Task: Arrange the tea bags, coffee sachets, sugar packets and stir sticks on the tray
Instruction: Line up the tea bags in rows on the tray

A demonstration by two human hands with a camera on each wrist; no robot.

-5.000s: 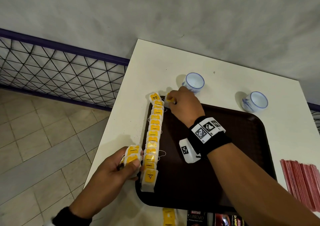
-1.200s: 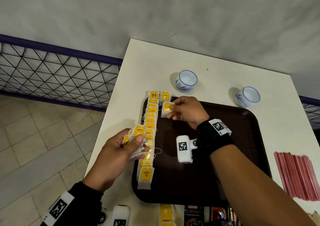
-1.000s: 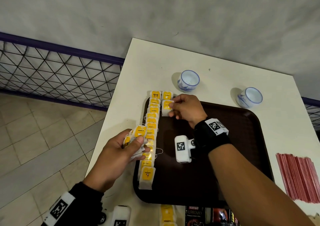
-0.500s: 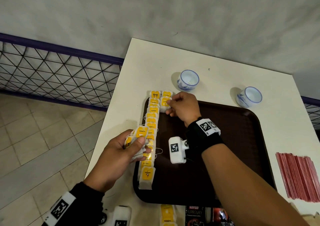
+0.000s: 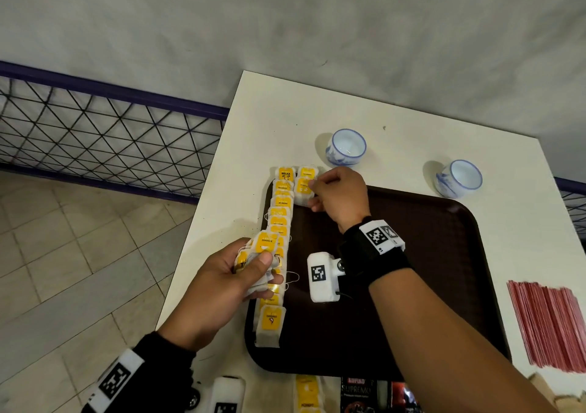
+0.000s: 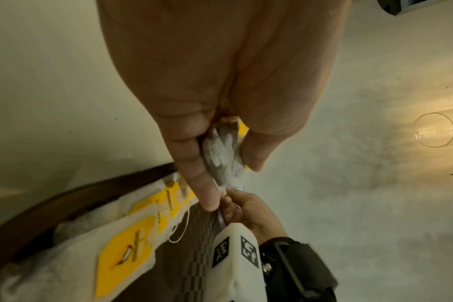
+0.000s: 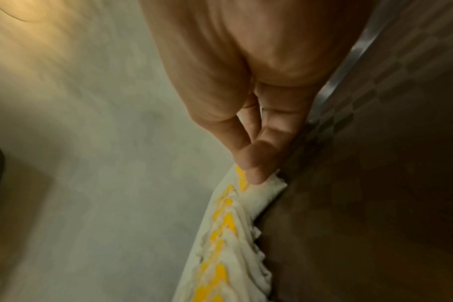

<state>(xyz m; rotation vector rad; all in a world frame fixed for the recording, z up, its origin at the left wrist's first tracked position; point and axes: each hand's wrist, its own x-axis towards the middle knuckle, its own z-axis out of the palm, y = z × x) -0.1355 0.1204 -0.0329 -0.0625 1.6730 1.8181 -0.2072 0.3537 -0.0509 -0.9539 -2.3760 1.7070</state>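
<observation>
A column of yellow-tagged tea bags (image 5: 279,219) runs down the left edge of the dark brown tray (image 5: 444,254). Beside its far end a second column holds one tea bag (image 5: 307,171). Just below it, my right hand (image 5: 312,194) pinches another tea bag (image 5: 301,190) against the tray. In the right wrist view the fingertips (image 7: 256,171) sit on that tea bag (image 7: 261,188) at the end of the row (image 7: 220,255). My left hand (image 5: 253,263) grips a bunch of tea bags (image 5: 263,244) over the column's middle; the left wrist view shows the bunch (image 6: 220,155) between thumb and fingers.
Red stir sticks (image 5: 551,327) lie on the white table right of the tray. Dark coffee sachets (image 5: 371,393) and more tea bags (image 5: 306,393) sit at the near edge. Two blue-and-white cups (image 5: 347,148) (image 5: 459,178) stand beyond the tray. The table's left edge drops to a tiled floor.
My right hand has carried a tea bag up toward the tray's far left corner and set it just below the first bag of the second column. The left hand has stayed put.
</observation>
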